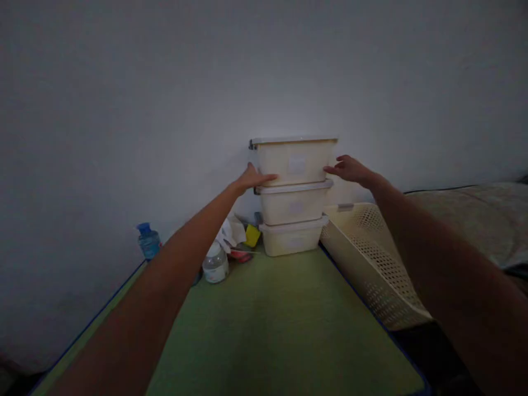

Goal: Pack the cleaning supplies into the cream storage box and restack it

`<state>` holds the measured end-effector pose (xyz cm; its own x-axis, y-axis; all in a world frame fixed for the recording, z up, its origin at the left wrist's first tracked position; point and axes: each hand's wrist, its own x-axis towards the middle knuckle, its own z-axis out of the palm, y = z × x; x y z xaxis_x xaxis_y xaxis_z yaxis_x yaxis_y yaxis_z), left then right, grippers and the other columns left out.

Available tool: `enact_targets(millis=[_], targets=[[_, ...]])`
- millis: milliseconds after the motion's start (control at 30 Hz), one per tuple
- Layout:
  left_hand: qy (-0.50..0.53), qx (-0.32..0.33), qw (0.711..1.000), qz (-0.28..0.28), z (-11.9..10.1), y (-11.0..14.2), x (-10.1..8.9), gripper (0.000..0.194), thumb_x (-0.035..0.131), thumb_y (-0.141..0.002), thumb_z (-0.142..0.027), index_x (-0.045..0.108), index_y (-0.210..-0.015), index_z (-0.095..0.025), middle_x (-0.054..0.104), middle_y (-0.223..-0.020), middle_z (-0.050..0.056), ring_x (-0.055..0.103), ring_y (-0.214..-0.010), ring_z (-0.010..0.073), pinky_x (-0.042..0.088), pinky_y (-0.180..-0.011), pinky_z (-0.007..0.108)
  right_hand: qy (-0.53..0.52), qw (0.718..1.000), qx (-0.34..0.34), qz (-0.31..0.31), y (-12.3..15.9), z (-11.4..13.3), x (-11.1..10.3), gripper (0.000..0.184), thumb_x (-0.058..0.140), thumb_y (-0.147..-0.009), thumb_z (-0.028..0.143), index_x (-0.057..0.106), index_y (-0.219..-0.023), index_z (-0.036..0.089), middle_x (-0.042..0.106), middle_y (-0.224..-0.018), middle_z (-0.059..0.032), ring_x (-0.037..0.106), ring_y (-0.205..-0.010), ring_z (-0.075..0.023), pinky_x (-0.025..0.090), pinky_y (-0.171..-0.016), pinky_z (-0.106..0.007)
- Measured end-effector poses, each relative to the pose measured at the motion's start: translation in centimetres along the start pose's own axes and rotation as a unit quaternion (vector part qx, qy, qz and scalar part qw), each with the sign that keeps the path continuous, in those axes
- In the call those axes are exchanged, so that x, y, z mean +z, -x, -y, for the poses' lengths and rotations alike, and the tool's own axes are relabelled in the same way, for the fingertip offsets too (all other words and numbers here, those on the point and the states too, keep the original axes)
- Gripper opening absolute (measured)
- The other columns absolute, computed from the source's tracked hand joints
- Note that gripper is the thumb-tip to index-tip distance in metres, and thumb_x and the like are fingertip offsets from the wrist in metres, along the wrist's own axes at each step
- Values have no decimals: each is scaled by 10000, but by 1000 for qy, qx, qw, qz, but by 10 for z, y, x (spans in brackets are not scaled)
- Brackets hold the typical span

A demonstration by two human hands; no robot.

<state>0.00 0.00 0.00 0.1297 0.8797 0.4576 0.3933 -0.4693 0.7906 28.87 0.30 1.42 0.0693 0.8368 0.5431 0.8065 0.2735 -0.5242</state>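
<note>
Three cream storage boxes with lids stand stacked against the wall. My left hand (252, 178) is at the lower left side of the top storage box (297, 162), its thumb lying across the front and another finger pointing up beside the wall of the box. At the right side, my right hand (348, 168) has its thumb on the front edge of the same box, with the fingers curved toward its side. Beneath it are the middle storage box (280, 208) and the bottom storage box (289, 242). Dark latches (252, 145) show at the left end of the top lid.
The stack rests on a green table (264, 324) with blue edging. Left of it are a yellow item (252, 235), white crumpled paper or plastic (233, 231), a lidded clear jar (215, 267) and a blue bottle (148, 242). A cream perforated basket (371, 258) leans at the right.
</note>
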Motion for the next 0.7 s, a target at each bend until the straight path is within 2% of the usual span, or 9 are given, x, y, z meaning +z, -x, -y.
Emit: enact_targets(millis=[167,267,367,467,700], targets=[[-5,32,999,-16,8,-5,5,860,772,-528,-390,337,-1211,-100,449,-1279,194,465,-1164,277,384,-985,399,-43,998,-55,3,-7,-4,10,523,667,-661,469,566,-1042,125,640,-963,-153,594,-868,-244,497,-747,-374],[14,81,997,4,14,-11,9,796,758,-548,-386,371,-1191,-123,472,-1268,172,473,-1155,272,387,-984,411,-62,992,-106,32,-5,-2,15,359,669,-652,460,599,-844,165,646,-868,-107,583,-823,-220,493,-717,-347],[15,127,992,13,20,-15,12,821,753,-551,-374,340,-1217,-132,433,-1307,163,428,-1200,266,351,-1016,416,-49,993,-92,53,0,1,19,251,635,-696,411,552,-672,175,609,-719,-60,552,-692,-171,468,-650,-306],[11,131,991,7,25,-18,14,867,755,-543,-365,292,-1235,-123,399,-1323,174,404,-1217,265,337,-1021,422,-20,996,-63,52,4,0,23,270,616,-721,392,512,-597,176,551,-625,-27,482,-585,-129,416,-570,-275],[36,115,993,-3,27,-17,16,846,754,-541,-325,281,-1211,-117,390,-1314,178,423,-1197,251,367,-999,398,-33,995,-78,51,4,-6,27,351,597,-713,483,516,-595,163,526,-614,-11,431,-573,-106,351,-523,-251]])
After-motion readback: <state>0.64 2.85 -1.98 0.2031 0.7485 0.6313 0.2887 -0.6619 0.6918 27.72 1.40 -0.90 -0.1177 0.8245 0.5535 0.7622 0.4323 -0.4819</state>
